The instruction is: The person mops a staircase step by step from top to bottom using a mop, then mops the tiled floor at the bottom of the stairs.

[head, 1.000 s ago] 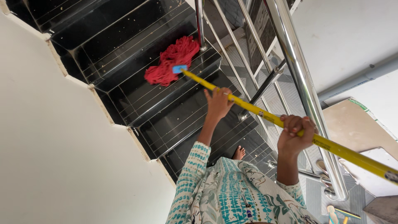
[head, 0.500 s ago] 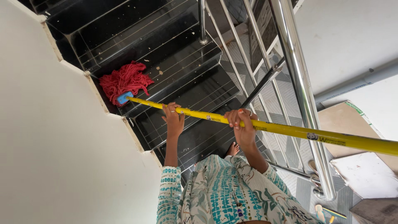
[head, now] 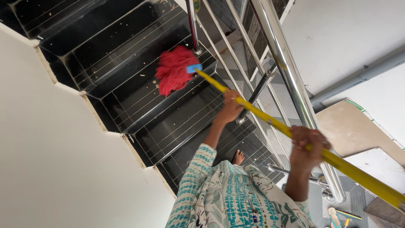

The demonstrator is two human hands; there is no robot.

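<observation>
Yellow and long, the mop's metal handle (head: pixel 270 120) runs slantwise from the lower right corner up to a small blue socket (head: pixel 194 68), where the red string mop head (head: pixel 173 75) lies bunched on a black polished stair tread (head: pixel 126 80) — just beside the foot of a steel baluster post (head: pixel 193 27). The left hand (head: pixel 230 107) is wrapped around the handle partway up, arm stretched out; the right hand (head: pixel 307 143) is clenched on it lower down, close to the shiny steel handrail (head: pixel 291 84). Pale specks of grit dot the dark steps. One bare foot (head: pixel 238 157) shows on a lower step, below a teal-and-white patterned sleeve (head: pixel 194 177) — the white wall (head: pixel 55 169) fills the left side.
</observation>
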